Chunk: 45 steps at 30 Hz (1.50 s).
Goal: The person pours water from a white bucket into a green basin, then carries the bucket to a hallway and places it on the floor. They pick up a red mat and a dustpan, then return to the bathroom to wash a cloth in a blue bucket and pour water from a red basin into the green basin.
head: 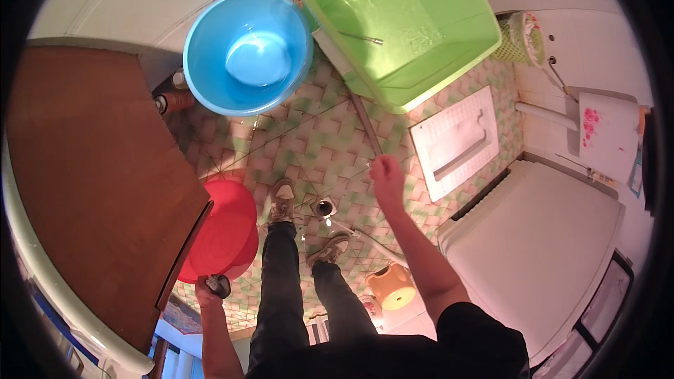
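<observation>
My left hand (207,293) grips a small object with a dark rim and a grey, rough-looking middle (218,285); I cannot tell what it is. It is just below the red plastic basin (221,231). My right hand (388,171) is closed around the near end of a long, narrow strip or handle (365,122), which runs up beside the large green plastic tub (405,107). Shallow clear water shows in the tub. A thin metal rod (363,38) juts out over it. The round blue basin (247,100) stands to the tub's left.
A squat toilet (455,142) is set in the tiled floor at right, with a white-topped appliance (532,252) below it. Near my shoes are a floor drain (324,208), a hose (376,245) and an orange stool (392,287). A brown door (100,184) fills the left.
</observation>
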Available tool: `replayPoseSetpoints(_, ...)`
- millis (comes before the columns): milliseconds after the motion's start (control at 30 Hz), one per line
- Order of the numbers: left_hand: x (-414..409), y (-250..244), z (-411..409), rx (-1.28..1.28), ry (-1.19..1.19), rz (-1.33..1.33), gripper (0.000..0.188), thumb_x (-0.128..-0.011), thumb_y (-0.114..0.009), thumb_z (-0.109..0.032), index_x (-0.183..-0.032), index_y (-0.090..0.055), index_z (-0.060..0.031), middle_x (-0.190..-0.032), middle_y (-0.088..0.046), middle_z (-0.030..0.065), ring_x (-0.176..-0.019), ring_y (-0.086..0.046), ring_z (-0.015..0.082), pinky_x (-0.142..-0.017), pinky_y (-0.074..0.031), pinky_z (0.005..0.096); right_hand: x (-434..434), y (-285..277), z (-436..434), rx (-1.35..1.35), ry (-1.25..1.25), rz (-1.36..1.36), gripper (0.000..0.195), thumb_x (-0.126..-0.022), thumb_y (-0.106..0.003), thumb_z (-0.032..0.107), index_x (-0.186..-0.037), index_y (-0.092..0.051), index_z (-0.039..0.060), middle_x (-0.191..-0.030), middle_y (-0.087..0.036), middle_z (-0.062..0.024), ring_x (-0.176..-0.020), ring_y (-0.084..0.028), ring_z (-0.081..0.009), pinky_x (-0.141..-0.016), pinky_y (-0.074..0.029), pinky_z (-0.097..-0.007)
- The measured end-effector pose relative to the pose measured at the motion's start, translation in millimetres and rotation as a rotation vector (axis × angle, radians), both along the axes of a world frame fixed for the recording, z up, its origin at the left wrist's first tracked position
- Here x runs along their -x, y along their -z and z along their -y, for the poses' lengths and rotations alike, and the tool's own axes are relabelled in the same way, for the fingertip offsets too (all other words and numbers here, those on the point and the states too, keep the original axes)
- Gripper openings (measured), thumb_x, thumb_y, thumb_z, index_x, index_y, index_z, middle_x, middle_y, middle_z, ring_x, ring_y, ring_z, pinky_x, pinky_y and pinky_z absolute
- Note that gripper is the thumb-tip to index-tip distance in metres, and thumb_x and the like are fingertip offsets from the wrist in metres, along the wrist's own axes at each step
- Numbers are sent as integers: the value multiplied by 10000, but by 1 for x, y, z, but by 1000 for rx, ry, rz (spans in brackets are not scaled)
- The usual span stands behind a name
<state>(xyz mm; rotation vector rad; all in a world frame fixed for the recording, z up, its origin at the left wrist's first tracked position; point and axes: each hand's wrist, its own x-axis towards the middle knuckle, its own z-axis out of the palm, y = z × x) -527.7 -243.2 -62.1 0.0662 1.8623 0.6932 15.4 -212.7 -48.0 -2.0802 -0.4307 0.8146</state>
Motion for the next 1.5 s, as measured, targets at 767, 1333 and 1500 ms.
replayPoseSetpoints(767,-286,-230,51,205,342,415,270,-720,-534,-55,-984,-560,-5,-955,-585,92,-850,-585,193,-681,-481,322,4,-218,164,174,288,-431,373,-640,-592,46,-1000,-508,-4,-793,-583,-68,-493,-524,-119,-368,-387,-236)
replayPoseSetpoints(1333,-583,-88,-195,-255,634,1282,110,-849,-402,-137,-769,-457,-86,-632,-412,-3,-551,-457,126,-458,-392,256,-267,-238,-108,101,-2,559,322,-715,-556,195,-930,-528,-42,-865,-608,-227,-809,-601,-340,-698,-458,-430)
replayPoseSetpoints(1500,-636,-47,-277,255,400,969,195,-830,-399,-175,-762,-542,-61,-668,-524,75,-530,-503,225,-470,-440,346,-321,-181,-210,383,-35,560,323,-735,-474,183,-927,-506,-75,-941,-592,-253,-892,-586,-383,-775,-469,-444)
